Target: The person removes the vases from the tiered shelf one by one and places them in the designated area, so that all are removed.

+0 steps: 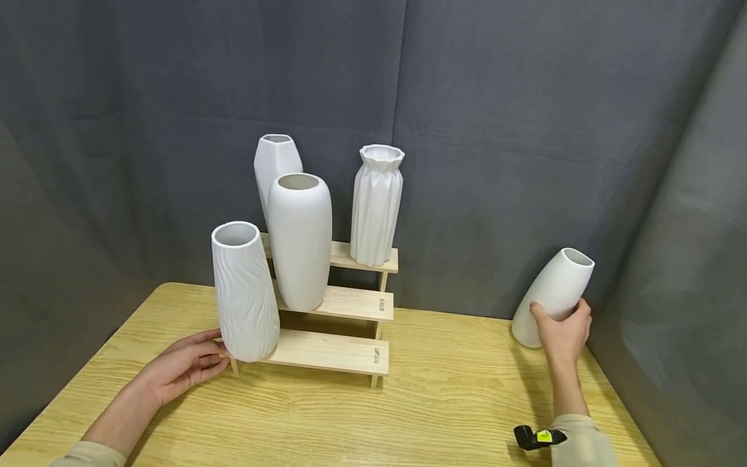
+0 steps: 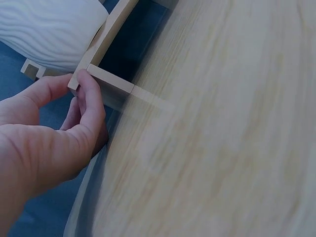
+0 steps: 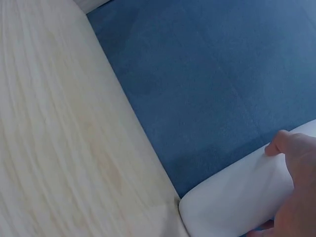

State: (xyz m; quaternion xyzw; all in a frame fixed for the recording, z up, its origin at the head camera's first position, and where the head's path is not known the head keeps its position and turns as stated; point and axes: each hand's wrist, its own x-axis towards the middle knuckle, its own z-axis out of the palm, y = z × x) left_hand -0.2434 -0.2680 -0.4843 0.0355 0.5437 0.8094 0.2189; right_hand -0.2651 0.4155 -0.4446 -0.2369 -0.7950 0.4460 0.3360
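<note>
My right hand (image 1: pixel 565 329) grips a smooth white vase (image 1: pixel 557 282) around its middle at the far right. The vase leans to the right, its base at the table's back edge. At the left, my left hand (image 1: pixel 185 364) pinches the end of the lowest step of a wooden tiered stand (image 1: pixel 332 350); the thumb and a finger meet at that corner in the left wrist view. Right above those fingers, a wavy-ribbed white vase (image 1: pixel 245 298) stands on the lowest step. A smooth rounded vase (image 1: pixel 300 246) occupies the middle step.
On the top step stand a faceted white vase (image 1: pixel 274 159) at the left, partly hidden, and a pleated vase (image 1: pixel 377 207) at the right. The wood-grain table (image 1: pixel 443 389) meets grey curtains (image 1: pixel 496 130) behind and at the sides.
</note>
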